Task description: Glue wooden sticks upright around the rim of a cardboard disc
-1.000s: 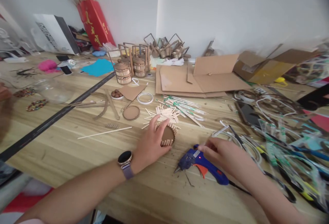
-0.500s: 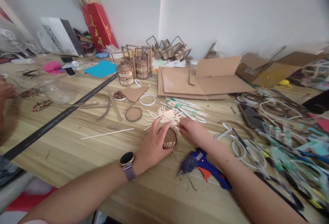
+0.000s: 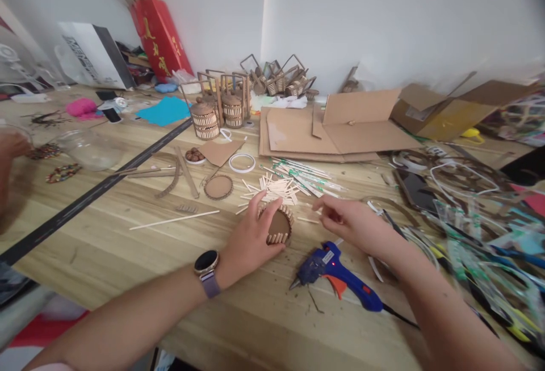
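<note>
My left hand, wearing a watch, is wrapped round the far and near sides of a small round cardboard base on the table. Short wooden sticks stand upright along the base's rim; my fingers hide its left part. To the right, my right hand hovers apart from the base, index finger stretched out, fingers partly curled, holding nothing that I can see. A thin stick lies just left of its fingers. Behind the base is a loose pile of cut sticks. A blue glue gun lies below my right hand.
Another round cardboard base lies left of the pile. Small lidded baskets stand behind. Cardboard sheets lie at the back. Cords, pliers and plastic wrappers crowd the right. Another person's hand is at the far left.
My right hand has moved away from the base's rim to the right, and its fingers have loosened. My left hand keeps its hold on the base. The view has shifted slightly.
</note>
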`<state>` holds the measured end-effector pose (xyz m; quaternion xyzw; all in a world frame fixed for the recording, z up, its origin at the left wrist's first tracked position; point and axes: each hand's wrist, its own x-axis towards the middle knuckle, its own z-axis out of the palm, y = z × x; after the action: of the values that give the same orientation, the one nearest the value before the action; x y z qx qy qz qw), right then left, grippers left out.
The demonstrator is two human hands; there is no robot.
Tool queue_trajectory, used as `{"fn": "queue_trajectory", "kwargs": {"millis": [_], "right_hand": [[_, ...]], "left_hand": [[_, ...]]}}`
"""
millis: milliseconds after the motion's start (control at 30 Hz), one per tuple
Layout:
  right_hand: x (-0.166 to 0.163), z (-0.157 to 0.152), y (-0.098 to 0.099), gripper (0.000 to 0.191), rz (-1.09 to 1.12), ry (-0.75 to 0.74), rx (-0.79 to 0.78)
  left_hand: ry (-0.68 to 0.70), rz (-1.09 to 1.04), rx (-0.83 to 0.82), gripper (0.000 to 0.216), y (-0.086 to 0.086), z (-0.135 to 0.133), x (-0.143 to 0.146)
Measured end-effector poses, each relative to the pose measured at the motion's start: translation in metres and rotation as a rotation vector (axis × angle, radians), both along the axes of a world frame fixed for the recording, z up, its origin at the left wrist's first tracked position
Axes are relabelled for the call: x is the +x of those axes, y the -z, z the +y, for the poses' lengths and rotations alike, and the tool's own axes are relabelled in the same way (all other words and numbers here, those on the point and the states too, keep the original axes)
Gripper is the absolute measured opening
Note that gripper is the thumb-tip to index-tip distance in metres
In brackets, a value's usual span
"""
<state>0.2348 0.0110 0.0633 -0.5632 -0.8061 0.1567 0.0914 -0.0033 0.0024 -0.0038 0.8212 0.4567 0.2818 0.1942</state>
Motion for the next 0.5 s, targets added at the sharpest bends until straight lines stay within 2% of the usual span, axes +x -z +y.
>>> {"fn": "queue_trajectory", "kwargs": {"millis": [100,200,267,367,500], "right_hand": [[0.001,-0.006,-0.014,0.021,0.117,-0.01,0.031],[-0.002,-0.011,-0.02,0.023,0.17,-0.063,-0.045],[-0.006,-0.015,-0.02,0.024,0.18,-0.135,-0.07],[-0.016,-0.018,-0.015,0.026,0.197,-0.252,-0.025],[-0.029,-0.021,-0.01,0.028,0.152,-0.32,-0.002]], "left_hand": [[0.006,-0.019,0.001,0.094,-0.001,0.0,0.0],[0.004,-0.025,-0.007,0.092,-0.002,0.0,0.0],[0.003,-0.028,-0.014,0.091,-0.002,0.0,0.001],[0.004,-0.035,-0.008,0.09,-0.002,0.0,0.001],[0.013,-0.029,0.003,0.092,-0.001,0.0,0.0]]}}
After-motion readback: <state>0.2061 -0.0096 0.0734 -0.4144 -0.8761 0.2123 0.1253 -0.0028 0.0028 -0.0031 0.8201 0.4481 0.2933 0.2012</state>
